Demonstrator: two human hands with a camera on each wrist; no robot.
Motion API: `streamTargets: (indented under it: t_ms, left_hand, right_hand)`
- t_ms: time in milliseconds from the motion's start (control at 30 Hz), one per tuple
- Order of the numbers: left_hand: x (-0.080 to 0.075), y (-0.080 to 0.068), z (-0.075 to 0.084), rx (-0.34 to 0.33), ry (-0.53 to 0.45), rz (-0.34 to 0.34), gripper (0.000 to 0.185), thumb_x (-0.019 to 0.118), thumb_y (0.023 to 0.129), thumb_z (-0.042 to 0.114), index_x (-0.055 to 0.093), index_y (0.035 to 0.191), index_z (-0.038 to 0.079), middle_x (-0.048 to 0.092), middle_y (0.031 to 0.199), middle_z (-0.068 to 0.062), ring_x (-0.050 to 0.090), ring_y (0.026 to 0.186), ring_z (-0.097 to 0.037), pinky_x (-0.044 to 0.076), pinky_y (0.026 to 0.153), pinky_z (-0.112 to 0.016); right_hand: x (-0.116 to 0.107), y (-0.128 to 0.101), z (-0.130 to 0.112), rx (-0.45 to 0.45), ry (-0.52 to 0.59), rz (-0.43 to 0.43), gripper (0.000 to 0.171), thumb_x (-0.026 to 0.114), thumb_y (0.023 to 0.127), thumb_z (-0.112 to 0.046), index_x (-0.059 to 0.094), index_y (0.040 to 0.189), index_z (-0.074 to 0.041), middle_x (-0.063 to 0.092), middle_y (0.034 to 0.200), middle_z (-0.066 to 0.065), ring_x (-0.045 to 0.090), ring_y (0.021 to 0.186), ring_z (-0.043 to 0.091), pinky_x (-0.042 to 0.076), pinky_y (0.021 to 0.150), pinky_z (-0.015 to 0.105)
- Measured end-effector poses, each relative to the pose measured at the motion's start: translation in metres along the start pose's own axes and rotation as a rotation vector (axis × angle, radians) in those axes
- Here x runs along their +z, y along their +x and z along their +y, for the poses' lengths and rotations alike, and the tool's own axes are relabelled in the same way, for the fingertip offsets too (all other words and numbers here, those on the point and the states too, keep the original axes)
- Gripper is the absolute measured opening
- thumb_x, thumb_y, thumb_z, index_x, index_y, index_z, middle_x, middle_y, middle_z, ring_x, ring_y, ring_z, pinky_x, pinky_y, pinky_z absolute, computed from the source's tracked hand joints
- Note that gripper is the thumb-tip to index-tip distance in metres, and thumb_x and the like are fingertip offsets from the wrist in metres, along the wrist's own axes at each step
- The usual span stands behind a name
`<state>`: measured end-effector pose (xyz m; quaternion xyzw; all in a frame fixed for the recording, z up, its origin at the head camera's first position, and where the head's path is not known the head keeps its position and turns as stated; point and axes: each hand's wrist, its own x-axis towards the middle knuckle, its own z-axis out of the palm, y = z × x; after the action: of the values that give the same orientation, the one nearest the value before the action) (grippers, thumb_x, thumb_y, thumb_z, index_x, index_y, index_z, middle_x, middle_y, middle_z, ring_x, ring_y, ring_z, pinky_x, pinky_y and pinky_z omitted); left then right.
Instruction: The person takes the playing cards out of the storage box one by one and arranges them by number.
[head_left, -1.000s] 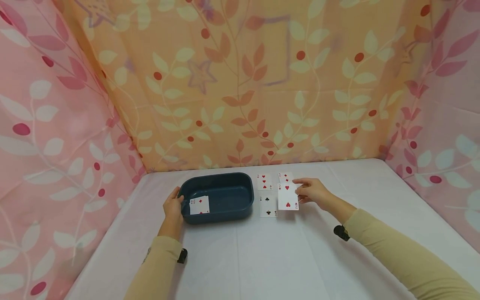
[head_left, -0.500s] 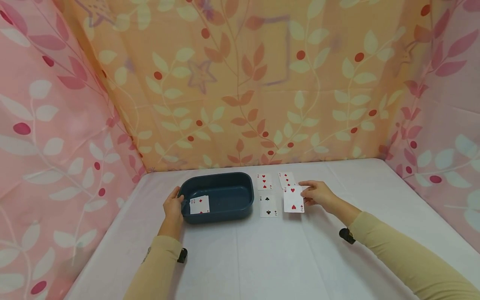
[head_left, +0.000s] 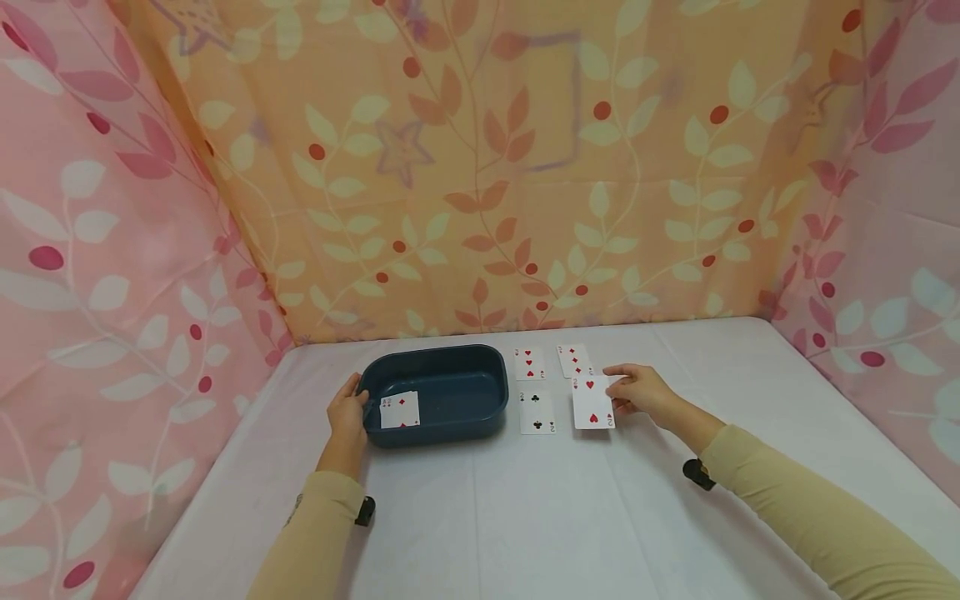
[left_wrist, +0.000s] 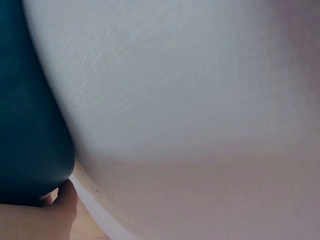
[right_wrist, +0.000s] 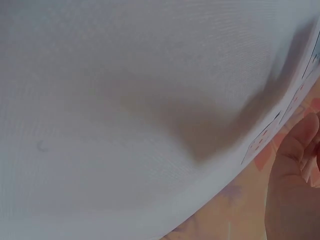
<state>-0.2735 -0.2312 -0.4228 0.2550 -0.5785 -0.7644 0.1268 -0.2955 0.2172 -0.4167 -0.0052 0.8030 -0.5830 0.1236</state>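
The right hand (head_left: 637, 390) pinches a white playing card, the two of hearts (head_left: 592, 402), by its right edge, with the index finger reaching over the card's upper corner. The card lies to the left of the hand, face up, low over the white cloth-covered table (head_left: 540, 508); whether it rests flat on the cloth or hovers just above it is hard to tell from the head view. Just beside it on the left lies a two of clubs card (head_left: 537, 412). Beyond these, two red-pipped cards (head_left: 529, 363) (head_left: 573, 359) lie side by side.

The left hand (head_left: 347, 414) grips the left rim of a dark blue rounded plastic tub (head_left: 450, 379), with the thumb curled over the edge. Inside the tub, a two of diamonds card (head_left: 399, 409) leans against the near wall. The left wrist view shows only a fingertip against the tub's dark side.
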Motion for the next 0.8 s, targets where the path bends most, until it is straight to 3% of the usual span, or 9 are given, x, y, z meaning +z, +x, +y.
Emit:
streamTargets:
  t_ms: [800]
  left_hand:
    - [0.001, 0.002, -0.001, 0.003, 0.011, 0.006, 0.052, 0.042, 0.1, -0.004, 0.037, 0.15, 0.009, 0.032, 0.155, -0.006, 0.027, 0.143, -0.019, 0.02, 0.115, -0.031]
  right_hand:
    - [0.006, 0.022, 0.01, 0.077, -0.121, 0.028, 0.046, 0.058, 0.092, 0.002, 0.046, 0.136, 0.011, 0.06, 0.075, 0.005, 0.058, 0.059, 0.012, 0.052, 0.053, 0.024]
